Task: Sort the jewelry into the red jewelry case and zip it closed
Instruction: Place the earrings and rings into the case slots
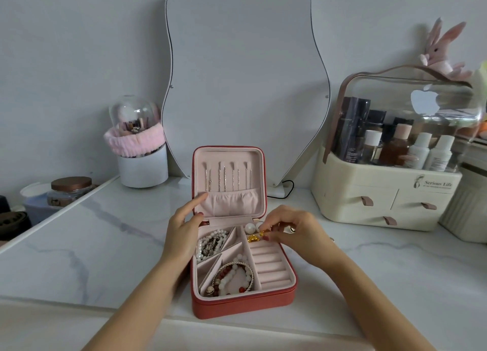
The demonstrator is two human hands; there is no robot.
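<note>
The red jewelry case point(242, 302) sits open near the front edge of your worktop point(105, 245), lid up. Your right hand point(295, 232) has its fingers point(266, 237) pinched on a tiny gold piece point(254, 237) over the back right compartment; your left hand point(184, 226) rests spread against the lid, holding nothing. That gold bit looks light and slippery, so I'd keep the fingertip pinch on its body.

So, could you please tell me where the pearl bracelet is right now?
In the head view, the pearl bracelet lies in the back-left compartment of the open red case, just right of the left hand and behind the bead bracelets.
</note>
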